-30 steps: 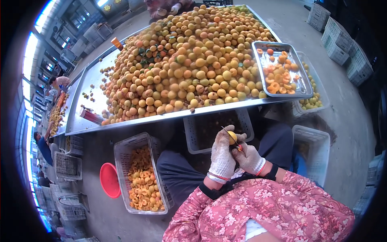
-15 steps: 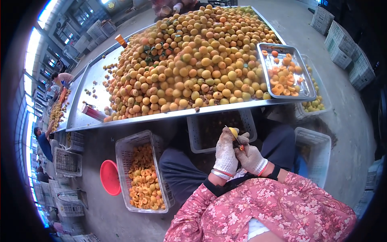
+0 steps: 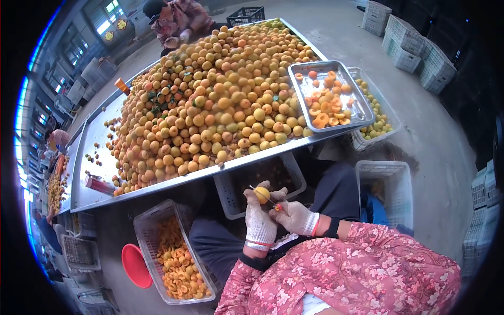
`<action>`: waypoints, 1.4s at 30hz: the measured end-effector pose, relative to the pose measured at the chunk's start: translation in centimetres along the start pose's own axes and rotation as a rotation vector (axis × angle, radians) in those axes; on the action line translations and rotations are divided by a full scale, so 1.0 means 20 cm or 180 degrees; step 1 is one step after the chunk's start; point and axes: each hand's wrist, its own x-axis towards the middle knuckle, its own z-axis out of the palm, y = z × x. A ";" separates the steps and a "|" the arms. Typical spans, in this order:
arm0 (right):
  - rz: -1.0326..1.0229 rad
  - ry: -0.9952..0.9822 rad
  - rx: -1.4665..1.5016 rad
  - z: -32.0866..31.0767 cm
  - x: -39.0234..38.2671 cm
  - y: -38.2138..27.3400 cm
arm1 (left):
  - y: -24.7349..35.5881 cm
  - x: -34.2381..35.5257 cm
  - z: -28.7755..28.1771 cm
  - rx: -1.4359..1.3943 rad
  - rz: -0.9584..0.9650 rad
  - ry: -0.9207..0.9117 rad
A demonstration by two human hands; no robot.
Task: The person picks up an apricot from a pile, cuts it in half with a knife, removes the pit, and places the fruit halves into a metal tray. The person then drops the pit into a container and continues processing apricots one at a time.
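My left hand (image 3: 259, 220), in a pale knitted glove, grips a yellow apricot (image 3: 262, 194) above my lap. My gloved right hand (image 3: 296, 217) is closed on a small knife (image 3: 277, 207) with a red and yellow handle; its thin blade lies against the fruit. Just beyond my hands is a grey plastic crate (image 3: 231, 206) with dark contents. Left of my knees, a clear crate (image 3: 143, 236) holds many opened apricot halves.
A metal table (image 3: 94, 142) bears a heap of apricots and a steel tray (image 3: 295, 84) of halves. A co-worker (image 3: 173, 26) works opposite. A red basin (image 3: 136, 265) lies left; crates (image 3: 401, 37) stand at right, more beside my right knee (image 3: 385, 178).
My view has turned, so the table now sits further left and tilted, showing more of the co-worker opposite. My hands keep hold of apricot and knife, appearing lower and further left.
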 end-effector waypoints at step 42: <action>-0.0959 0.0551 0.0495 -0.09 0.08 0.01 | 0.05 -0.07 -0.03 0.0017 -0.0148 -0.0544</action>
